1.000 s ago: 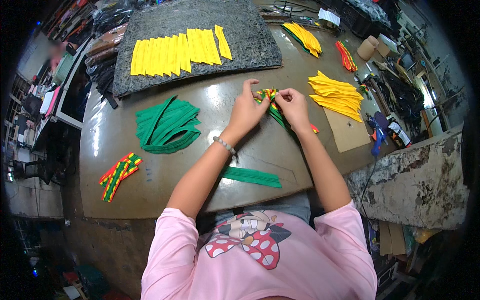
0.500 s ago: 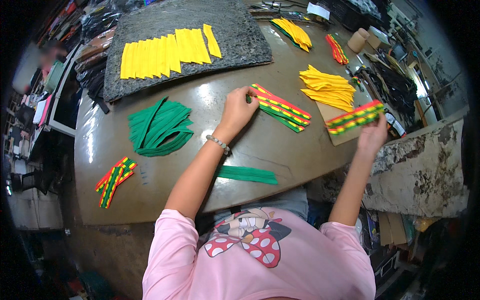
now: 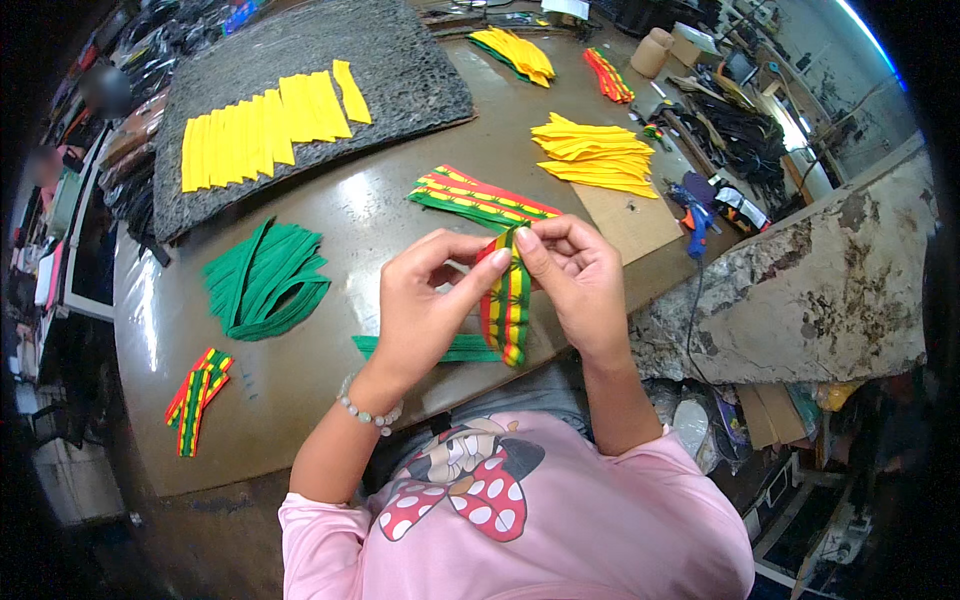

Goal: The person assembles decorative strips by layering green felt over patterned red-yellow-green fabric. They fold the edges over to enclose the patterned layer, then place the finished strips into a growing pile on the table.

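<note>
My left hand and my right hand meet over the near part of the table. Between their thumbs and fingers they pinch the upper end of a red, yellow and green patterned fabric strip, which hangs down toward me. Just beyond my hands lies a small fanned stack of similar patterned strips. Under my left hand a plain green strip rests by the table's near edge, partly covered. Further left are a heap of green strips and a few crossed patterned strips.
A dark rough board at the far left bears a row of yellow strips. More yellow strips lie partly on cardboard. A blue glue gun with its cord sits at the right edge, near a stained wall.
My right hand has come left from the cardboard with the patterned strip. My left hand has left the stack and now meets it, pinching the same strip. The view has shifted right.
</note>
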A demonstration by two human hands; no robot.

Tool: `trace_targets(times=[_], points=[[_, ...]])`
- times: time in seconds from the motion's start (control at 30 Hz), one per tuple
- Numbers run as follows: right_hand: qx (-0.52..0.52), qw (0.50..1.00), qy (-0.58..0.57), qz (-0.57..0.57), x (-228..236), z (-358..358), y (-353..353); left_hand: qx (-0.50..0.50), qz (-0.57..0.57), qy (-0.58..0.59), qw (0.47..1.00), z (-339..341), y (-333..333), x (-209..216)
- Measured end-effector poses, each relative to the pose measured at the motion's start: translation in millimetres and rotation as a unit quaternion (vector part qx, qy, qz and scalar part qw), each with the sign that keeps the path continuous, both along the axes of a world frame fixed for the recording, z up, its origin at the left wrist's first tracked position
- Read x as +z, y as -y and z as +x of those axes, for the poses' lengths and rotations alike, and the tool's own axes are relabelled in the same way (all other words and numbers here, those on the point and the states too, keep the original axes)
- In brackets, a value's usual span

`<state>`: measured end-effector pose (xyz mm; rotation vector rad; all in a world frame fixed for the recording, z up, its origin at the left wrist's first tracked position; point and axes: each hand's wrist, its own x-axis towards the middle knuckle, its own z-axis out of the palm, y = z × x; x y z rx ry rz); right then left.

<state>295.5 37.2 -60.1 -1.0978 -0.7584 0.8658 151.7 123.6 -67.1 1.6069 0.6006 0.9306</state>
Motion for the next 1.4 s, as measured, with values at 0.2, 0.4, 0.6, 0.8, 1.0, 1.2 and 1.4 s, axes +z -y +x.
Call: trace_targets(times=[0.2,0.4,0.6,0.8,1.0,1.2,1.4], points=[[-0.093,0.993,-0.067,0.031,-27,3,-13,0.040,-0.114,0.156,0.980,-52,17,-11],[-0.273,0.955,-0.047,0.110,-28,76,3,0.112,-0.181,0.275,0.937,-91,2,-21],[-0.309,0.927,0.211,-0.023,-50,166,-8,0.104,-0.202,0.210,0.951,-112,-5,-19],[-0.268,0.630,0.713,-0.150,-43,123,-63,0.071,-0.158,0.126,0.977,-102,4,-11],[0.140,0.933,0.330,0.040,3,-32,-35,0.082,-0.135,0.068,0.985,-89,15,4],[0.158,0.960,0.159,0.169,-9,-55,-42,0.068,-0.148,0.086,0.983,-92,19,7],[0.113,0.957,-0.076,0.255,-34,-37,-7,0.072,-0.228,0.235,0.942,-106,3,-23]])
